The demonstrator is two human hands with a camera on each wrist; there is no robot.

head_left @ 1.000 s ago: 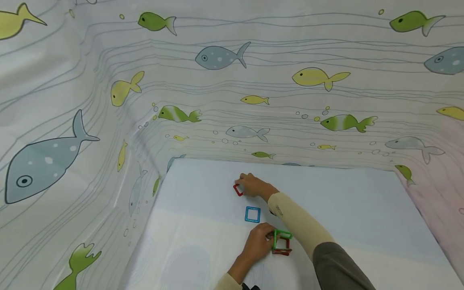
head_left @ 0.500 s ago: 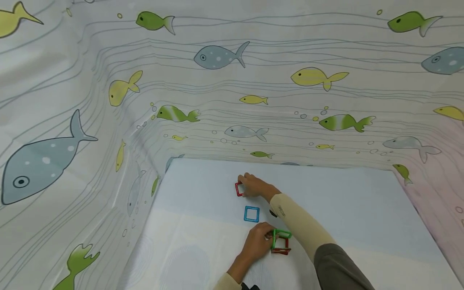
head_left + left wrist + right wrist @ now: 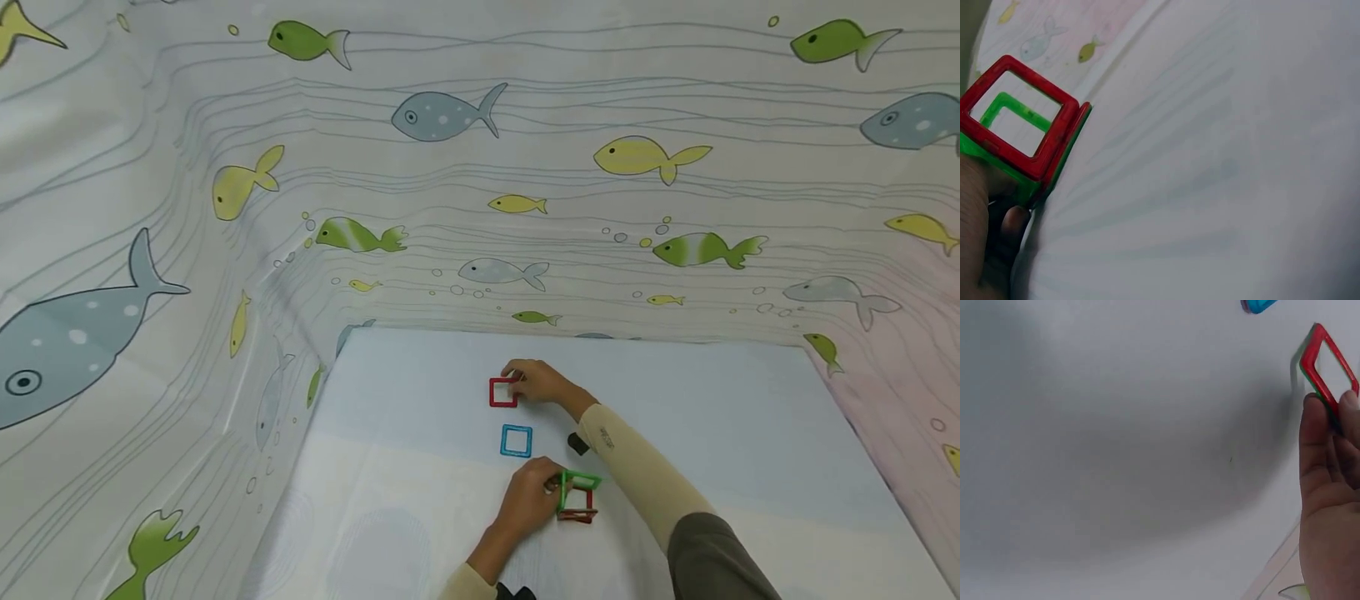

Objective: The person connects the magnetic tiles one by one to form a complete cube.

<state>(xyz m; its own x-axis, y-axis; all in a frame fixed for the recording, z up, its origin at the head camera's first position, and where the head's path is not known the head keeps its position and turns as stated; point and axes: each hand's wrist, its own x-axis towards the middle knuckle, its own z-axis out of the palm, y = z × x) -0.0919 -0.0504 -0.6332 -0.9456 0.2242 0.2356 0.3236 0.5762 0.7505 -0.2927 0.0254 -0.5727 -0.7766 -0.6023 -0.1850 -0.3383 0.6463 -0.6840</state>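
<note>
My right hand [image 3: 542,382] pinches a red square magnetic tile [image 3: 492,392] by its right side, near the far part of the table. In the right wrist view, thumb and fingers hold the red tile [image 3: 1314,359] by one side; a thin green edge shows along it. My left hand [image 3: 527,500] grips the left side of a small box frame [image 3: 581,476] of green and red magnetic tiles. The left wrist view shows a red tile [image 3: 1055,136] of that frame, with green ones behind it. A blue square tile [image 3: 504,441] lies between the hands.
A white table [image 3: 712,433] carries everything. Fish-printed sheeting [image 3: 450,183] rises at its back and sides. A dark object [image 3: 577,443] shows beside the right sleeve. Part of the blue tile [image 3: 1261,305] enters the top of the right wrist view.
The red tile has turned from a slant to nearly square-on, and my right hand has shifted slightly right. My left hand and the box frame look still; the head view has drifted a little.
</note>
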